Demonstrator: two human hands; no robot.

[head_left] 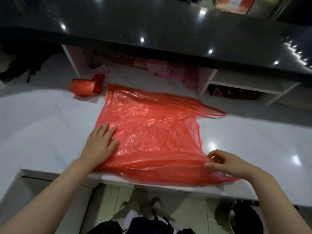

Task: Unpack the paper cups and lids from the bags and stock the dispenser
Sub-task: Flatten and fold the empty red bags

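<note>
- On the white surface (pixel 42 125), seen from the head camera, a red plastic bag (pixel 152 132) lies spread flat and looks empty; its near edge hangs a little over the surface's front lip.
- The left hand (pixel 101 144) lies flat on the bag's left side, its grip apart, fingers straight and pressing the film down.
- The right hand (pixel 226 163) has its grip clamped on the bag's near right corner, a pinch of film between thumb and fingers.
- A roll of red bags (pixel 84 86) sits well behind, near the open shelf under the dark counter (pixel 152 27).
- No cups, lids or dispenser can be seen in this view.
- Risk, as I judge it: the film is thin and slippery, so a hard pull against the pressing palm could tear it, or the overhanging edge could slide off to the floor.
</note>
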